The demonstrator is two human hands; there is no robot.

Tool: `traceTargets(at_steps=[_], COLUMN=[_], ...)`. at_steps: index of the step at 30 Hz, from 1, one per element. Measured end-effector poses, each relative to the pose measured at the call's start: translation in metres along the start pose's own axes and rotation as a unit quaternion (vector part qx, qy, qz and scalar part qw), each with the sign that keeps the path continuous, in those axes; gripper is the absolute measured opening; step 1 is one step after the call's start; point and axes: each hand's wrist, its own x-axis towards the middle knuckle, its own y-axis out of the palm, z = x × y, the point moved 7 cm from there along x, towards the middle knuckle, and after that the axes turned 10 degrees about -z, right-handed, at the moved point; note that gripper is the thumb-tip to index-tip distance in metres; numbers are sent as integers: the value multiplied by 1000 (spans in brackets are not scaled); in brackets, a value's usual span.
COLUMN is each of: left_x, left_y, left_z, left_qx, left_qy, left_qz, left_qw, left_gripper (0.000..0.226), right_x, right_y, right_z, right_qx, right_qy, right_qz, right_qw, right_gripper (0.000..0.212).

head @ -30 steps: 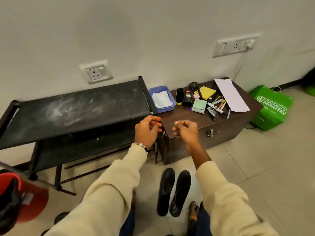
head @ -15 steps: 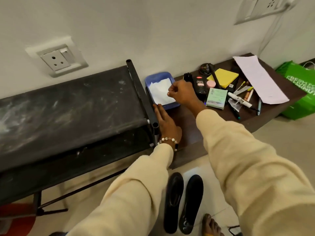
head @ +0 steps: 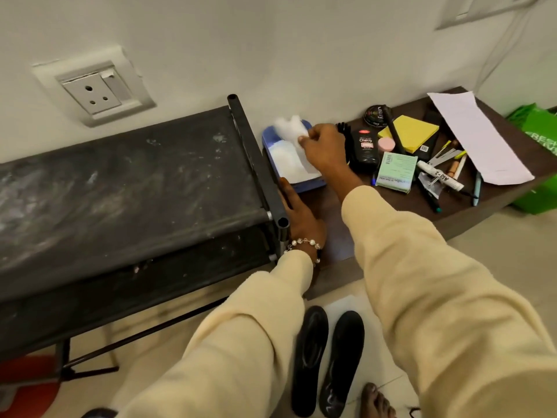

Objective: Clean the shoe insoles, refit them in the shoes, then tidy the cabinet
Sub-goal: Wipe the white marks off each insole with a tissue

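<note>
Two black insoles lie side by side on the floor tiles between my feet. On the dark brown cabinet stands a blue tray with white tissues in it. My right hand pinches a white tissue and lifts it up out of the tray. My left hand rests flat on the cabinet top beside the black rack's corner post, fingers straight, just in front of the tray.
A dusty black shoe rack stands left of the cabinet. The cabinet top holds a black Cherry polish bottle, a polish tin, yellow sticky notes, a green packet, pens and a white paper. A green bag sits at the far right.
I leaned in over the cabinet. My left hand came down flat on the cabinet top. My right hand reached the tray, took a tissue and now raises it.
</note>
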Motion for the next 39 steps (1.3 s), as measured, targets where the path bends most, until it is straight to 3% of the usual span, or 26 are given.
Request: traceTargets(at_steps=[2, 5, 10, 13, 17, 21, 27, 32, 36, 39], left_x=[4, -2, -32, -56, -99, -151, -220, -247, -247, -232], left_y=[2, 1, -8, -24, -56, -87, -110, -114, -114, -103], left_z=[6, 2, -19, -15, 7, 26, 57, 90, 113, 121], left_qx=[15, 28, 21, -61, -221, -300, -273, -240, -204, -180], left_qy=[0, -10, 34, 47, -96, -184, -169, -127, -122, -120], left_qz=[-5, 22, 101, 98, 73, 88, 113, 127, 104, 103], left_qw=[1000, 999, 994, 992, 968, 932, 940, 954, 966, 971], left_gripper=[100, 101, 86, 63, 21, 29, 6, 10, 15, 16], right_x=[-2, -15, -73, -112, -185, -268, -355, -386, -392, -391], right_y=[-10, -29, -53, -73, -98, -123, -140, -136, -124, -120], right_z=[-3, -3, -6, -21, -46, -48, -63, -86, -108, -134], right_qx=[164, 301, 505, 489, 445, 369, 252, 169, 156, 196], right_qy=[122, 212, 322, 320, 351, 330, 289, 270, 269, 333], right_qz=[5, 12, 105, 92, 85, 132, 150, 154, 184, 158], right_qw=[979, 930, 794, 806, 819, 859, 911, 935, 932, 908], right_gripper=[8, 19, 21, 21, 27, 33, 39, 36, 30, 30])
